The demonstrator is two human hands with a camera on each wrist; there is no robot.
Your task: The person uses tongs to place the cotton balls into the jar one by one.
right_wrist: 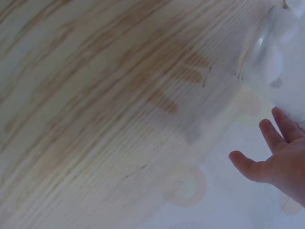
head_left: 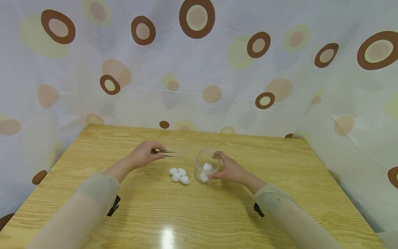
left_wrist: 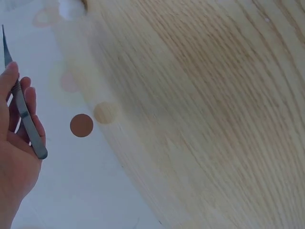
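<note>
While the left hand (head_left: 147, 155) pinches metal tweezers (left_wrist: 25, 116), the right hand (head_left: 232, 170) grips a clear jar (head_left: 197, 170) by its side; four white balls (head_left: 176, 177) lie on the table (head_left: 174, 211) just left of it, with others inside. The balls look light, soft and easily squashed, best nipped gently mid-body; the jar, probably stiff and slick, suits a broad side grasp.

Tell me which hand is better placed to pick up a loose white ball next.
Left, probably: the left hand holds the tweezers, tips apart, near the loose white balls; the right hand is occupied gripping the clear jar.
</note>
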